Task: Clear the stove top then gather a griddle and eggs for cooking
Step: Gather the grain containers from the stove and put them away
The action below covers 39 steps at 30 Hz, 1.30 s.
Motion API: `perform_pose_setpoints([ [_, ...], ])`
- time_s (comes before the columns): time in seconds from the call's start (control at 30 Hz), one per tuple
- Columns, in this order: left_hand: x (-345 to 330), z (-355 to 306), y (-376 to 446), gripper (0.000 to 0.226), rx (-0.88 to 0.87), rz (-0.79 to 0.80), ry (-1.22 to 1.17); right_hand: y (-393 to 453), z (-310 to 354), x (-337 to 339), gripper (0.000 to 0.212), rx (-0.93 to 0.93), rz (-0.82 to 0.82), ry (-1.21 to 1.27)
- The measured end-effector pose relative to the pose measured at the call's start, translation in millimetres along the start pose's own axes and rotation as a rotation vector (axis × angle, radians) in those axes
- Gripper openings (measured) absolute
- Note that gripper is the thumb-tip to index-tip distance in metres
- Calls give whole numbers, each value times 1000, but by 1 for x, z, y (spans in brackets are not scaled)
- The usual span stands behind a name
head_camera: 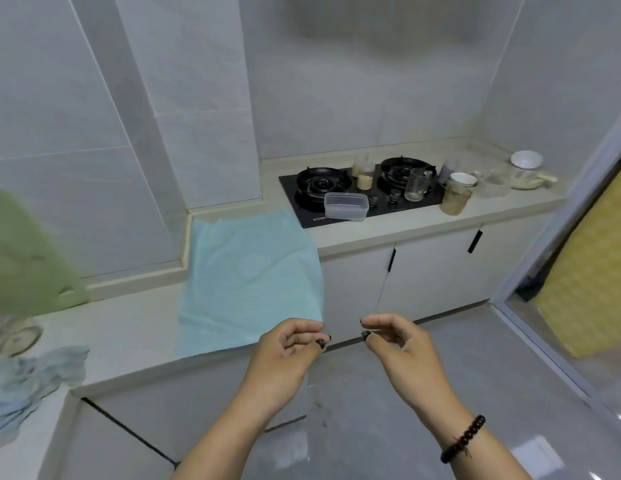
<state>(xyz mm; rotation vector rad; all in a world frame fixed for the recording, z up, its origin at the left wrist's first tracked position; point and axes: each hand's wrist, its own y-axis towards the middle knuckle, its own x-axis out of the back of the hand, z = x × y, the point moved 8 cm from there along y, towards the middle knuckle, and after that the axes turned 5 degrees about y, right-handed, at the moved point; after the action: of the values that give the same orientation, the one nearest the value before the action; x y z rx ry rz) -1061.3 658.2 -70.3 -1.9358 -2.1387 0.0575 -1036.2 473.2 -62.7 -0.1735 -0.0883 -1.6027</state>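
Observation:
The black two-burner stove top (pixel 423 202) sits on the far counter. On it stand a clear plastic box (pixel 346 206) at the front, small jars (pixel 364 174) between the burners, and a glass jug (pixel 417 185) by the right burner. I see no griddle and no eggs. My left hand (pixel 291 348) hovers at the near corner of a teal towel (pixel 246 271) with curled fingertips touching it; whether it grips the towel is unclear. My right hand (pixel 395 341) is beside it with fingers loosely curled and apart, holding nothing.
Right of the stove are a jar (pixel 454 200), white bowls (pixel 525 160) and clear containers. A green board (pixel 21 254), a glass lid (pixel 14 337) and a blue cloth (pixel 32 379) lie at the left. White cabinets (pixel 434 271) run under the counter.

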Motion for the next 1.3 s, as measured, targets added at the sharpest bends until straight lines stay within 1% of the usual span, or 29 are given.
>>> perform_pose_setpoints([
  [0.13, -29, -9, 41, 17, 12, 36, 10, 37, -10, 30, 20, -43, -42, 13],
  [0.27, -67, -28, 84, 19, -1, 42, 29, 83, -7, 62, 21, -50, -42, 23],
  [0.57, -189, -87, 189, 16, -25, 31, -8, 210, 13, 177, 22, 2, -46, -16],
  [0.73, -240, -100, 235, 17, -9, 42, -50, 263, 9, 224, 22, -9, -52, -37],
  [0.93, -258, -105, 284, 17, 23, 15, -56, 317, 1, 236, 19, -26, -13, -39],
  [1.03, -262, -109, 314, 16, 38, 25, -57, 349, -3, 232, 19, -36, 7, -40],
  [1.13, -258, -114, 349, 15, 43, -4, -53, 382, -2, 224, 18, -29, 48, -83],
  [1.2, -258, -118, 376, 17, 57, -22, -56, 407, -1, 222, 19, -16, 47, -122],
  [1.3, -270, -129, 423, 19, 51, 18, -70, 452, 1, 223, 20, -8, 21, -130],
])
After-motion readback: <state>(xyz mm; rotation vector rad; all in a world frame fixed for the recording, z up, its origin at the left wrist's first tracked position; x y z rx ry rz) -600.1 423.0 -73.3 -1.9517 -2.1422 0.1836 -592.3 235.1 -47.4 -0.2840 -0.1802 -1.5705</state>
